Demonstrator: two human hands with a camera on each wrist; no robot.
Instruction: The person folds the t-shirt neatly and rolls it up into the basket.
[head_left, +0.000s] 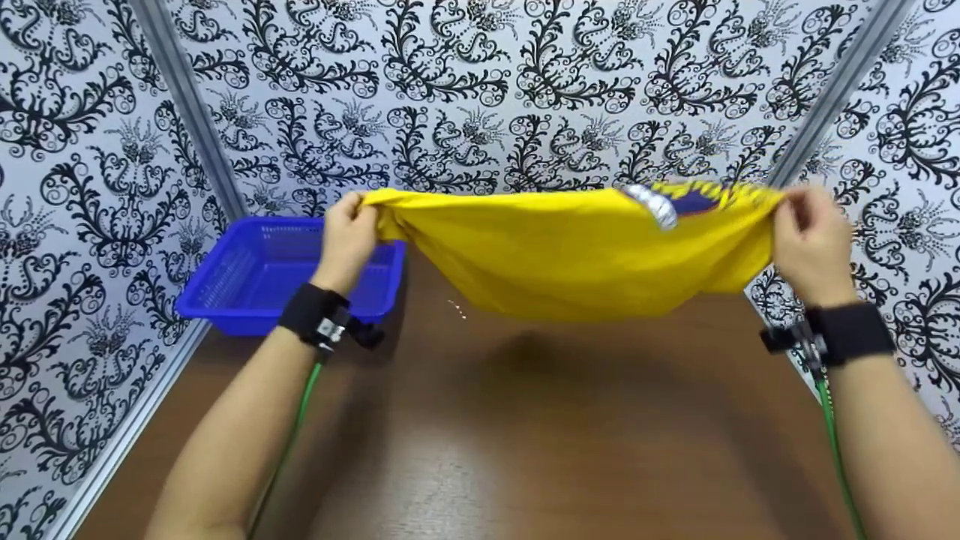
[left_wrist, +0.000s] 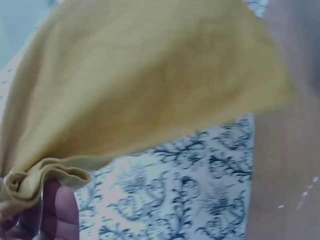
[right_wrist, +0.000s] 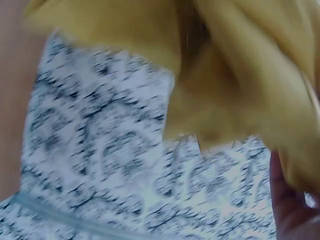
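Observation:
A yellow cloth garment [head_left: 570, 255] with a navy, white and yellow print near its right end is stretched in the air above the table. My left hand [head_left: 349, 238] pinches its bunched left end, and in the left wrist view the gathered fabric [left_wrist: 45, 182] sits between the fingers. My right hand [head_left: 814, 244] grips the other end, slightly blurred in the head view. From the right wrist, the garment [right_wrist: 235, 95] hangs in loose folds by the fingers. Its lower edge sags between both hands, clear of the tabletop. What kind of garment it is cannot be told.
A blue plastic basket [head_left: 292, 277] stands at the table's left, partly behind my left hand. The brown table [head_left: 450, 420] is boxed in by patterned walls [head_left: 480, 97] with metal corner posts. Small pale marks [head_left: 457, 309] lie on the tabletop.

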